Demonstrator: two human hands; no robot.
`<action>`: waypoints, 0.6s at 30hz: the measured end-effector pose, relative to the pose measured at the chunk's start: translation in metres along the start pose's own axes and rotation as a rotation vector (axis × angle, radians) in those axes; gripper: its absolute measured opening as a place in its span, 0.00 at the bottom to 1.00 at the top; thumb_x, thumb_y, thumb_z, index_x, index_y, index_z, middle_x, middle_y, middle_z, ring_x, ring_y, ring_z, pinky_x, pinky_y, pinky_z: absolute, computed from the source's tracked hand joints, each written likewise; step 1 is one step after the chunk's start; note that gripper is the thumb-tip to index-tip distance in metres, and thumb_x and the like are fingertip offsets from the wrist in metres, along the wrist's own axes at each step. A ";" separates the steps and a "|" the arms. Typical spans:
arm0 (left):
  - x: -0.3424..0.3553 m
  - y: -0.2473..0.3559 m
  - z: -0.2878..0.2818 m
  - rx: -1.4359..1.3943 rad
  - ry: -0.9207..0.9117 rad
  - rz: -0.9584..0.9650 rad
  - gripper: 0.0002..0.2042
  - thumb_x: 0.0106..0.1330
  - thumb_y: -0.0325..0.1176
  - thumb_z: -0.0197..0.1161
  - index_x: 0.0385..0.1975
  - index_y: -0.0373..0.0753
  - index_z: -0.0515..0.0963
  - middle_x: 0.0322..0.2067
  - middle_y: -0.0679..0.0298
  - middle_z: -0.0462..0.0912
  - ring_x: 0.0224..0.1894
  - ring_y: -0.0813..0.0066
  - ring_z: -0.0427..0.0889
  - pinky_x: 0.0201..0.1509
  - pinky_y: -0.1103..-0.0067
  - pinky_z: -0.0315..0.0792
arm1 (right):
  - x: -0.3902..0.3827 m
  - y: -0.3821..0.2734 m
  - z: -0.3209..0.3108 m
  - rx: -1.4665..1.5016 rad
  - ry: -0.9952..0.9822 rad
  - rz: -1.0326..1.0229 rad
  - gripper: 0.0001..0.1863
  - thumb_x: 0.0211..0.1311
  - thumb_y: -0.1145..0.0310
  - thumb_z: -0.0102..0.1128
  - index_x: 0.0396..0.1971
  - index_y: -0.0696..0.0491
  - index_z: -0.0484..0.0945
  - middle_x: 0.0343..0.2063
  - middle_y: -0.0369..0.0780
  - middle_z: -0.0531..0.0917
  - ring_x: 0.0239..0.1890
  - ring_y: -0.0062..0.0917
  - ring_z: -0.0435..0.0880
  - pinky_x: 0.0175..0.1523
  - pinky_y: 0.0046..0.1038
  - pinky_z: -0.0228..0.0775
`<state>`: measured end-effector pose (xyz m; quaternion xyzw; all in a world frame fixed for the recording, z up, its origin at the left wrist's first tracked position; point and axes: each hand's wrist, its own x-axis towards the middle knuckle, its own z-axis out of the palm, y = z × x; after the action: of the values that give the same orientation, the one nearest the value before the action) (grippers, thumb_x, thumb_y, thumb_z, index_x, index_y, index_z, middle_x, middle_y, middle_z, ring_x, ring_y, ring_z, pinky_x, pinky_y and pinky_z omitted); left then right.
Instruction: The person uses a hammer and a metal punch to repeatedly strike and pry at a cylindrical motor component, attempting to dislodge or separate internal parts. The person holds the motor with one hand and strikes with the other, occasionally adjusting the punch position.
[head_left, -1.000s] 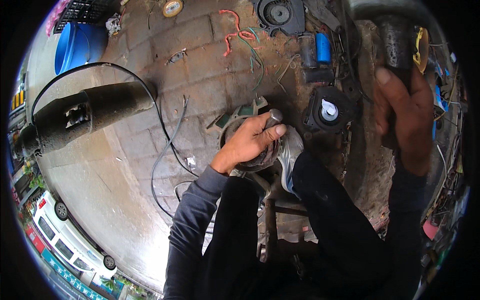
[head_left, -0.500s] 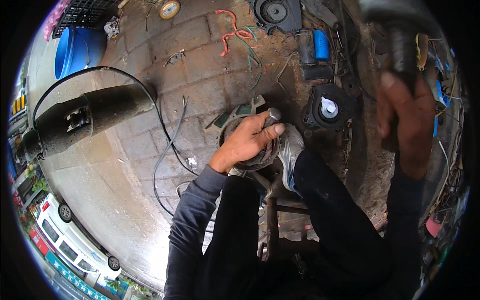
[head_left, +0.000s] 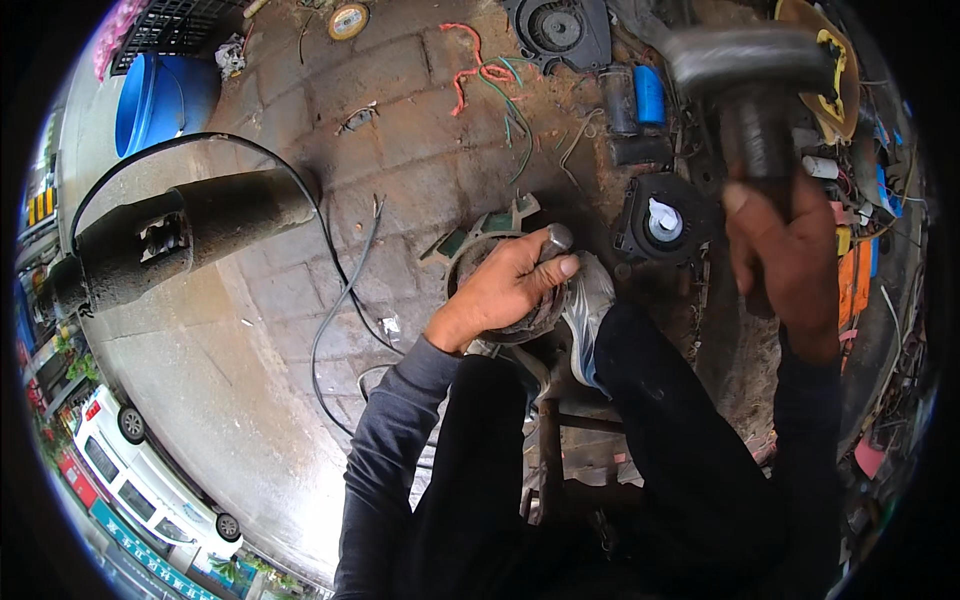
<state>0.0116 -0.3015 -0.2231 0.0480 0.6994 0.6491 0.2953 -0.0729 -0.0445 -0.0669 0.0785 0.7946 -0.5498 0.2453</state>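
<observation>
Right hand (head_left: 788, 245) out wide, fingers (head_left: 745, 208) around hammer (head_left: 752, 62)

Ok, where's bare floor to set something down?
Mostly bare: paving between the blue bucket and red wire; concrete between the dark tube and white car. Crowded: the cluttered strip outside the right hand, and around the blue cylinder.

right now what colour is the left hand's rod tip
Rod tip: silvery grey, clearest in the head view.
</observation>
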 end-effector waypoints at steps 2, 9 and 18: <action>0.001 0.003 0.001 0.107 0.033 0.021 0.18 0.78 0.46 0.60 0.39 0.34 0.75 0.28 0.65 0.79 0.33 0.78 0.76 0.41 0.76 0.73 | 0.002 0.008 0.012 0.089 0.129 -0.133 0.11 0.68 0.66 0.65 0.43 0.56 0.76 0.22 0.34 0.76 0.19 0.18 0.76 0.23 0.27 0.69; -0.002 0.009 0.005 0.077 0.041 0.041 0.20 0.77 0.48 0.61 0.40 0.33 0.75 0.28 0.63 0.79 0.33 0.77 0.75 0.42 0.75 0.73 | 0.002 0.054 0.015 -0.462 -0.334 -0.210 0.10 0.66 0.68 0.63 0.42 0.57 0.76 0.25 0.44 0.82 0.27 0.30 0.82 0.33 0.38 0.73; 0.004 0.005 0.003 0.070 0.006 0.044 0.20 0.77 0.49 0.60 0.38 0.34 0.74 0.26 0.63 0.79 0.32 0.76 0.76 0.41 0.74 0.72 | -0.001 0.020 0.029 -0.172 -0.027 -0.092 0.14 0.66 0.68 0.63 0.46 0.59 0.75 0.21 0.38 0.78 0.18 0.21 0.77 0.25 0.27 0.68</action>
<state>0.0085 -0.2966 -0.2200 0.0718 0.7212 0.6309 0.2769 -0.0554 -0.0629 -0.0915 0.0130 0.8383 -0.4911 0.2364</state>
